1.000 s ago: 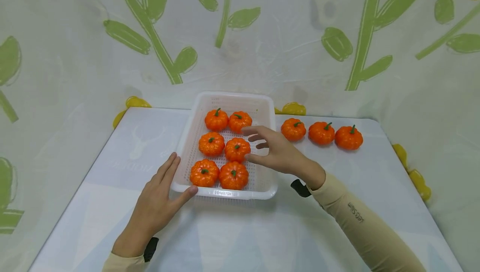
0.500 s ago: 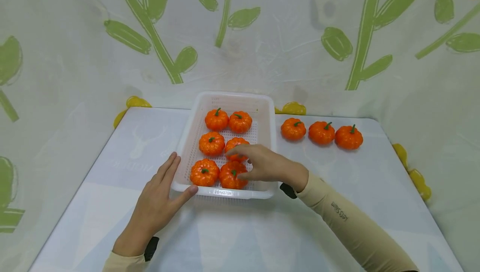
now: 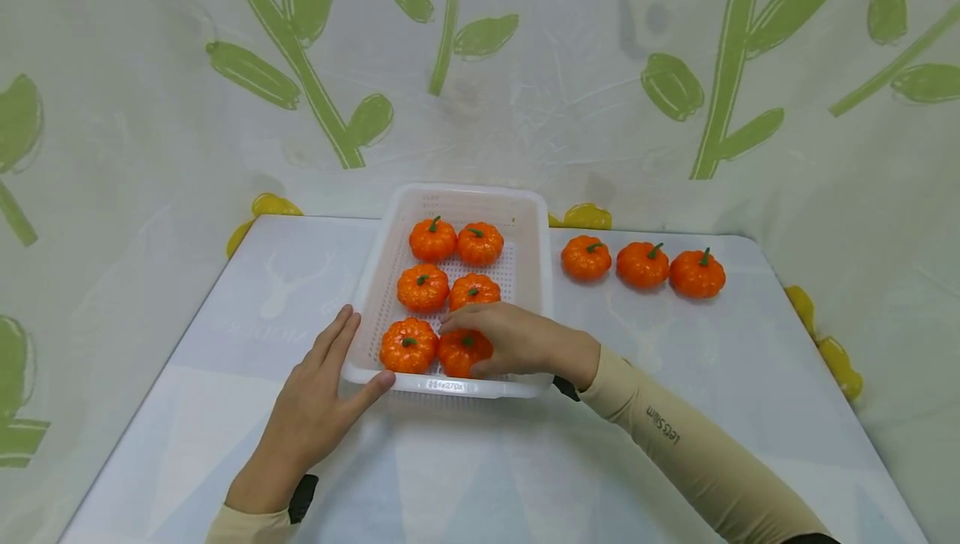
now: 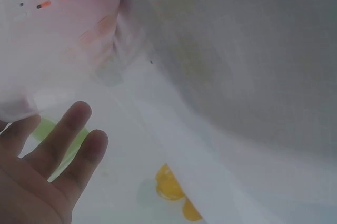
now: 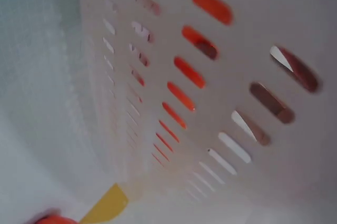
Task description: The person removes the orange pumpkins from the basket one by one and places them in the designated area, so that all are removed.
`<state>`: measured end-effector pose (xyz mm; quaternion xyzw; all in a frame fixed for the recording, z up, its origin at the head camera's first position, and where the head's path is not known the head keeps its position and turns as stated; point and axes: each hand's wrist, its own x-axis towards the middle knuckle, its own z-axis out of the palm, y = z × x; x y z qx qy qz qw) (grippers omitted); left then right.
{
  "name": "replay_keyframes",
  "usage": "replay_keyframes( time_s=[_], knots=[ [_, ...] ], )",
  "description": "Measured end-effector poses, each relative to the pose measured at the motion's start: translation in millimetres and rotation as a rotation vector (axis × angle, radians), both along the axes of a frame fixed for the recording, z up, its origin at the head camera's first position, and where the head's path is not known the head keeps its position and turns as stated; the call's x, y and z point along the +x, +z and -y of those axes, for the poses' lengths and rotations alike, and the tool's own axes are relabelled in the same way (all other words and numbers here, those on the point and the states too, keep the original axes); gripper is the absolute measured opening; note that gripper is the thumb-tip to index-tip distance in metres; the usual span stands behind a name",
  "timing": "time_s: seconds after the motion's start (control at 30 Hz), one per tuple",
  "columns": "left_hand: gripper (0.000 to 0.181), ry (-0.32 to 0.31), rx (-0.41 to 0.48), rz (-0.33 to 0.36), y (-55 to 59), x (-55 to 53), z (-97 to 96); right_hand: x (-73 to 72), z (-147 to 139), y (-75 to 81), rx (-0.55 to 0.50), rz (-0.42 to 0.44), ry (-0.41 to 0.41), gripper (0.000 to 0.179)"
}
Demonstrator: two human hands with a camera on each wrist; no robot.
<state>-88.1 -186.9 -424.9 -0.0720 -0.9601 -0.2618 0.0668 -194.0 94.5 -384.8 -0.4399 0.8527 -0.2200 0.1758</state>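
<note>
One pumpkin [image 3: 460, 356] below centre I'm watching the right hand [image 3: 513, 339] grip, the spread left hand [image 3: 318, 404] touching the basket [image 3: 517, 389].

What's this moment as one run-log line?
left hand: touching white perforated plastic basket; right hand: curled around near-right orange ribbed pumpkin; basket: six pumpkins; white table: three pumpkins

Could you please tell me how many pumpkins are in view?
9: six pumpkins in the white basket, in rows of two, the nearest right one partly behind the right hand; three pumpkins on the table, right of the basket.
</note>
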Motion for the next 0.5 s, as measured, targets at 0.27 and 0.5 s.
replay_keyframes(
  time_s=[0.27,0.5],
  knots=[
    [0.096,0.007,-0.011,-0.001,0.0,-0.1,-0.4,0.4,1.9,-2.1,0.029,0.010,-0.009,0.066],
    [0.095,0.000,-0.004,-0.014,0.0,-0.2,-0.2,0.8,5.2,-6.8,0.096,-0.035,0.009,0.070]
  ],
)
